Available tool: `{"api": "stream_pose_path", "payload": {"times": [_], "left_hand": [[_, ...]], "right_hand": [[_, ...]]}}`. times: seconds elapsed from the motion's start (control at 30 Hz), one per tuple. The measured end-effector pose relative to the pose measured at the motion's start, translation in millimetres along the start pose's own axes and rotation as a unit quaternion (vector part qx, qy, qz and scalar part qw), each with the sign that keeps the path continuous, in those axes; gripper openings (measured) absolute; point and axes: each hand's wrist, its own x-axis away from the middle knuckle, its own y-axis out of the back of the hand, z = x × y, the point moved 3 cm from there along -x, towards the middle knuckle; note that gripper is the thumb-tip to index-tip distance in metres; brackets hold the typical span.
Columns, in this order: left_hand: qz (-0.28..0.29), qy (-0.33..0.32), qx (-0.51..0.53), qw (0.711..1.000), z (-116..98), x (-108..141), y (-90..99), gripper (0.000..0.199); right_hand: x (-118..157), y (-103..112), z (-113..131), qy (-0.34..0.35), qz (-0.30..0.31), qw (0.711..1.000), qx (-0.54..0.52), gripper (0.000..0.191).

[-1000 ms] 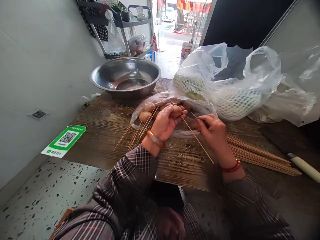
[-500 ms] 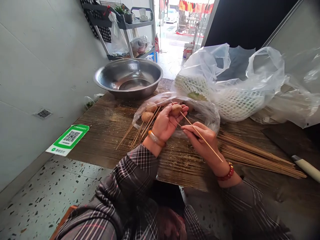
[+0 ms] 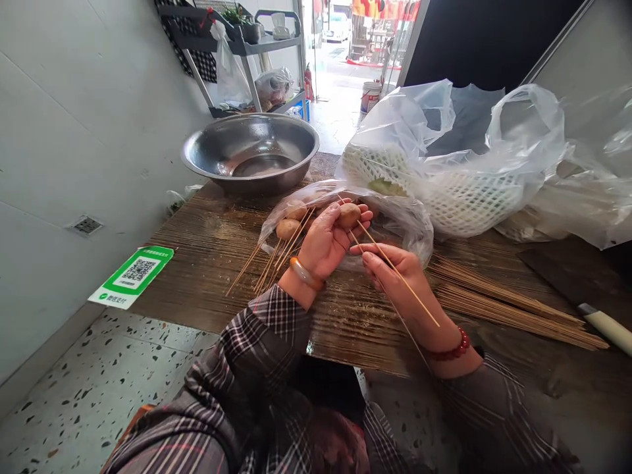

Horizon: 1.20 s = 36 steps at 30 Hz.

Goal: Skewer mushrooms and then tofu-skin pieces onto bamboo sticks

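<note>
In the head view, the left hand (image 3: 326, 247) curled around a skewered potato (image 3: 348, 216); the right hand (image 3: 397, 273) pinched a second skewer (image 3: 356, 241), tip at the potato — desk (image 3: 350, 316) wood showed between both wrists, to its near edge.

shop with qr payment card (image 3: 132, 276)

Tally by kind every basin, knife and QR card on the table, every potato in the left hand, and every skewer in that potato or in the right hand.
Basin: 1
Knife: 1
QR card: 1
Potato: 1
Skewers: 2, one in the potato, one in the right hand
Total: 6
</note>
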Motion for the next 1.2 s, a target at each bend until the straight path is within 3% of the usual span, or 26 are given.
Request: {"api": "stream_pose_path", "payload": {"times": [0.13,0.3,0.67,1.0,1.2], "left_hand": [[0.028,-0.002,-0.025,0.999,2.7,0.9,0.1,0.025],[0.052,-0.006,-0.037,0.998,4.0,1.5,0.5,0.022],[0.036,-0.016,-0.035,0.999,3.8,1.2,0.9,0.023],[0.068,-0.027,-0.053,0.996,6.9,3.8,-2.4,0.017],[0.062,-0.03,-0.051,0.996,9.3,5.0,-4.5,0.015]], "right_hand": [[-3.6,-3.0,-6.8,-0.013,-0.043,0.998,-0.04,0.034],[-5.6,-3.3,-12.1,-0.006,-0.047,0.997,-0.061,0.035],[-4.6,-3.4,-13.3,0.003,-0.048,0.996,-0.07,0.031],[-5.6,-7.0,-9.4,0.007,-0.058,0.995,-0.086,0.036],[-7.0,-9.2,-11.0,0.021,-0.095,0.986,-0.136,0.035]]}}
